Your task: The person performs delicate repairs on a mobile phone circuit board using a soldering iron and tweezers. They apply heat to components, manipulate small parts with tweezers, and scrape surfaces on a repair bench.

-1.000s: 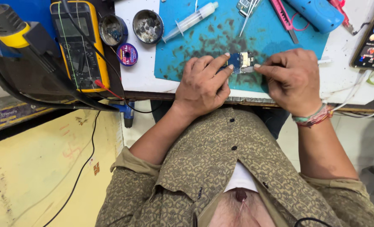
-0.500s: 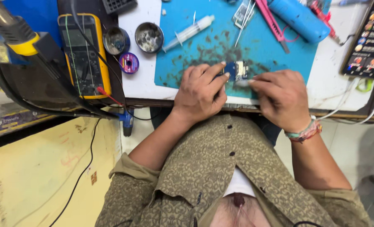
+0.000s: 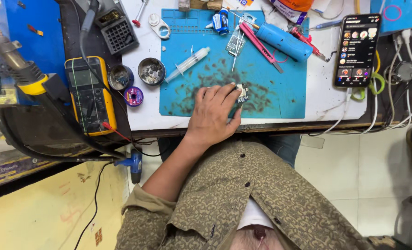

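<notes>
The small blue circuit board [image 3: 242, 92] sits pinched under my left hand's [image 3: 213, 115] fingertips at twelve o'clock; one-handed, it may skid across the stained blue silicone mat [image 3: 285, 88].

A single head-worn camera looked steeply down from above the person's chest, facing forward over the table [image 3: 141, 115] edge. It sat fairly close; the blue mat [image 3: 261, 78] filled the upper middle, its far end possibly cropped.
</notes>
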